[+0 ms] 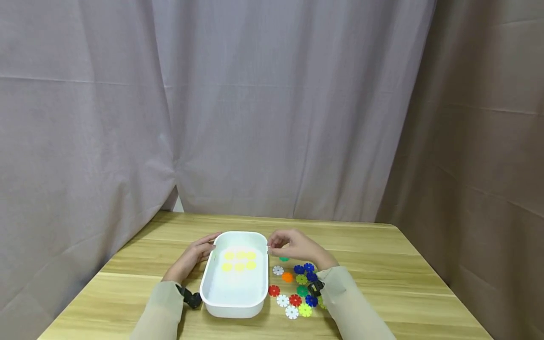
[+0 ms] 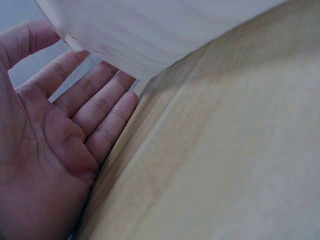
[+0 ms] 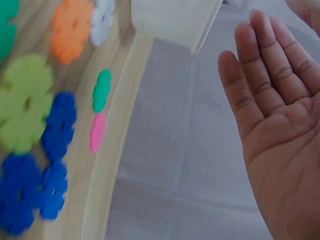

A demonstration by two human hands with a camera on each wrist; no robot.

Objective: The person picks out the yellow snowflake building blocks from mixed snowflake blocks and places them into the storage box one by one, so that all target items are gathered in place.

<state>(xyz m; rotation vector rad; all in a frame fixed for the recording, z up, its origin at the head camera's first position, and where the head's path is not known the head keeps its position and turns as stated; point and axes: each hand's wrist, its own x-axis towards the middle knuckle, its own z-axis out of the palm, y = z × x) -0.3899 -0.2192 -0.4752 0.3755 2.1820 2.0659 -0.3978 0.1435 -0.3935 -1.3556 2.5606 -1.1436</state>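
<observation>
A white rectangular tray [image 1: 235, 293] stands on the wooden table, with several yellow snowflake discs [image 1: 240, 267] in two rows on its floor. My left hand [image 1: 193, 255] rests against the tray's left wall; in the left wrist view its straight fingers [image 2: 100, 107] reach along the outside, thumb near the rim. Beside the right rim, toward the far corner, is my right hand [image 1: 293, 244], its fingertips close to the edge. In the right wrist view its fingers [image 3: 267, 70] look loosely straight with nothing visible in them; contact with the rim is unclear.
Loose snowflake discs lie to the tray's right: red [image 1: 295, 300], white [image 1: 291, 312], blue [image 1: 311, 300], orange [image 1: 287, 277], green and yellow-green ones. The right wrist view also shows a pink disc [image 3: 97, 132]. Grey curtains [image 1: 272, 118] hang behind the table.
</observation>
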